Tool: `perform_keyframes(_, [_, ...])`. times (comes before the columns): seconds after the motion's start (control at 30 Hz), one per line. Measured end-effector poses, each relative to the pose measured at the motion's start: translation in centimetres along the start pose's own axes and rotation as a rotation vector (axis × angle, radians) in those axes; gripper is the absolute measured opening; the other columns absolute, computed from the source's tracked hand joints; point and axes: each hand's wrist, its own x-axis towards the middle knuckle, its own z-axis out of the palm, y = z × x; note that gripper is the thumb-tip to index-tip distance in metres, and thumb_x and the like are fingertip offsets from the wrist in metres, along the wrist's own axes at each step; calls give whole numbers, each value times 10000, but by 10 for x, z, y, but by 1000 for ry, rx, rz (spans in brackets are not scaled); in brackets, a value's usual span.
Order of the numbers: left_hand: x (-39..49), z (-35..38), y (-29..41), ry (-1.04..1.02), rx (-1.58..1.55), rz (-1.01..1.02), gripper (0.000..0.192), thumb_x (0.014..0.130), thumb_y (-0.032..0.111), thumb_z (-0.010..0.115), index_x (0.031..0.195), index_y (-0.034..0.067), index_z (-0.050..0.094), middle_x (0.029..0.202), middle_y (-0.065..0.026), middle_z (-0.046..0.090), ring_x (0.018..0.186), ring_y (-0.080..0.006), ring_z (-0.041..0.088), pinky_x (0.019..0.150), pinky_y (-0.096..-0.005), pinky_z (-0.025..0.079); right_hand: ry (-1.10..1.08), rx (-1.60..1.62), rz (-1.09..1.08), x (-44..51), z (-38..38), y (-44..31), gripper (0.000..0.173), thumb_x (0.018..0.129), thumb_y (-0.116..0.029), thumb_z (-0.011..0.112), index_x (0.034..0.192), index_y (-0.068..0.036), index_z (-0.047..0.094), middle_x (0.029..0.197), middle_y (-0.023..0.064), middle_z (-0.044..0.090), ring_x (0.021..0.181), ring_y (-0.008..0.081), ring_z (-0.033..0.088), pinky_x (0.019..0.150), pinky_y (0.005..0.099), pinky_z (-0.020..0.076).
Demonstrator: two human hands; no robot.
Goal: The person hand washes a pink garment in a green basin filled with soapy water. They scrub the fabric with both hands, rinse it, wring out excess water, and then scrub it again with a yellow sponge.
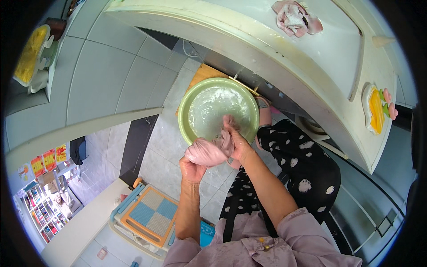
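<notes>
A wet pink cloth (207, 152) is bunched between my two hands, above the near rim of a round green basin (184, 128). My left hand (193, 169) grips the cloth's left side from below. On its right side my right hand (237, 140) is closed round a twisted part, with blurred fingers over the basin. Cloudy, sudsy water (217, 103) fills the lower part of the basin. Another wet pink cloth (292, 20) lies crumpled in the white sink at the upper right.
Under the basin's far side is a wooden board (208, 70). The counter edge (253, 56) curves overhead at the right, with a yellow soap dish (376, 110) on it. A folded plastic stool or rack with a blue-and-grey mat (151, 213) stands at the lower left.
</notes>
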Motion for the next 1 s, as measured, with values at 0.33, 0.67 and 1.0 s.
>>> perform_keyframes(0.33, [37, -24, -7, 188, 174, 60, 382, 1023, 190, 467, 1299, -46, 585, 1322, -170, 638, 1219, -304, 623, 1083, -467, 494, -64, -203, -36, -19, 3, 7, 337, 1016, -233, 573, 1295, -43, 585, 1235, 91, 666, 1069, 198, 678, 962, 352, 554])
perform_keyframes(0.67, [30, 16, -29, 116, 103, 98, 379, 1072, 180, 449, 1416, 41, 523, 1415, -114, 583, 1261, -266, 599, 1088, -427, 493, -13, -291, -104, -27, 15, 0, 551, 974, -477, 647, 1332, -64, 576, 1257, 69, 658, 1137, 160, 639, 964, 332, 536])
perform_keyframes(1.0, [45, -3, -4, 216, 379, -37, 470, 1010, 347, 556, 1351, 25, 578, 1314, -138, 648, 1196, -271, 640, 1049, -415, 514, -90, -593, -79, -47, 34, 1, 699, 900, -506, 749, 1400, -70, 528, 1317, 34, 623, 1190, 140, 605, 1035, 358, 485])
